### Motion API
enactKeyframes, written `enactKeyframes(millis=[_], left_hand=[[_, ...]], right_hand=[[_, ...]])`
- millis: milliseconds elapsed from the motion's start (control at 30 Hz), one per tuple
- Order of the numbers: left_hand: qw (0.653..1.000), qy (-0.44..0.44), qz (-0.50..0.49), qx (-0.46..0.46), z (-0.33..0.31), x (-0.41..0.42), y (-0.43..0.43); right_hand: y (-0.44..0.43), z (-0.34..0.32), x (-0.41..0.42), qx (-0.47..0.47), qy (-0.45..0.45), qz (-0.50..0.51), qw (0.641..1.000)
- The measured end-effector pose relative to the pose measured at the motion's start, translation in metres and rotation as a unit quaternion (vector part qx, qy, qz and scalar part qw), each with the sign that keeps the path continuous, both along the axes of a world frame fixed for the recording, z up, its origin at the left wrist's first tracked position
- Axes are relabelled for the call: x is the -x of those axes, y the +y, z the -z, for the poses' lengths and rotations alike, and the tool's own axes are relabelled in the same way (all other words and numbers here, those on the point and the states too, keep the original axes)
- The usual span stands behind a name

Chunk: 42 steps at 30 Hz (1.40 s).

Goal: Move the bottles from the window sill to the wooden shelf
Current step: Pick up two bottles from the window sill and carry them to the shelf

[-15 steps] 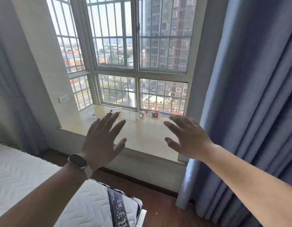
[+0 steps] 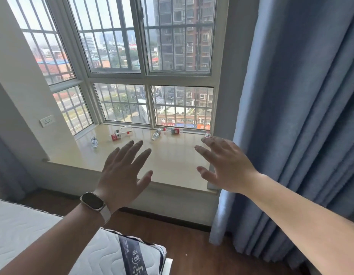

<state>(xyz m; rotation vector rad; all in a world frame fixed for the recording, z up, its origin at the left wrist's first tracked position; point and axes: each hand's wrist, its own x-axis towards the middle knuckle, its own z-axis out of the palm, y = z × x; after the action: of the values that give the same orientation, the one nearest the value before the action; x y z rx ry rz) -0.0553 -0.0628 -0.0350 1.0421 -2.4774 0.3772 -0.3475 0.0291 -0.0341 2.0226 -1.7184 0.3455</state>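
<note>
1. Reaching toward the window sill [image 2: 172, 167] w/ both hands. Left hand [image 2: 122, 175] spread wide, fingers straight, holding nothing. Right hand [image 2: 225, 165] same deal, flat and empty.
2. Counting six bottles, all lying on their sides along the back of the sill near the glass: clear bottle [image 2: 94, 141] far left, red-label bottle [image 2: 116, 136] near it, back bottle [image 2: 125, 128] just behind that, middle bottle [image 2: 156, 133] right by a second red-label bottle [image 2: 175, 130], plus a corner bottle [image 2: 207, 134] at the far right, just past the right fingertips. Can't tell if touching.
3. Too small to read fill level tbh. Prob light either way: small thin plastic, dents if squeezed hard, not fragile.
4. Smooth + round on a glossy sill, so likely to roll away if nudged. Better to come down from above and trap before closing.
5. Best grab imo: round the middle at the label, thumb one side, fingers the other. Or pinch by the neck under the cap to carry two per hand.
6. No wooden shelf anywhere in view, so prob a turn-around needed after pickup. Zero progress yet, judging by all six on the sill.
7. Worth minding the curtain [image 2: 291, 116] on the right and the mattress [image 2: 33, 235] corner below when stepping in.
</note>
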Motion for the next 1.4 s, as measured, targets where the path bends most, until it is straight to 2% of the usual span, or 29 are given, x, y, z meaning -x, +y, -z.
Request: enactKeyframes(millis=[267,433,600,833,1100,1400], left_hand=[[0.998,-0.054,-0.030,-0.008,0.012,0.104,-0.056],[0.997,-0.054,-0.048,0.000,0.003,0.174,-0.084],[0.996,-0.049,-0.077,0.005,-0.002,0.207,-0.107],[0.992,-0.054,-0.114,0.014,-0.013,0.217,-0.148],[0.989,-0.040,-0.140,0.010,0.007,0.193,-0.221],[0.975,-0.001,-0.221,0.006,0.018,0.110,-0.326]], right_hand=[[-0.065,0.023,0.094,0.005,-0.017,-0.033,0.999],[-0.107,0.013,0.161,0.025,-0.021,-0.063,0.997],[-0.147,0.006,0.194,0.012,-0.027,-0.086,0.996],[-0.208,0.000,0.208,0.012,-0.033,-0.132,0.991],[-0.297,0.015,0.183,-0.010,-0.029,-0.178,0.984],[-0.442,0.011,0.107,-0.038,-0.036,-0.232,0.971]])
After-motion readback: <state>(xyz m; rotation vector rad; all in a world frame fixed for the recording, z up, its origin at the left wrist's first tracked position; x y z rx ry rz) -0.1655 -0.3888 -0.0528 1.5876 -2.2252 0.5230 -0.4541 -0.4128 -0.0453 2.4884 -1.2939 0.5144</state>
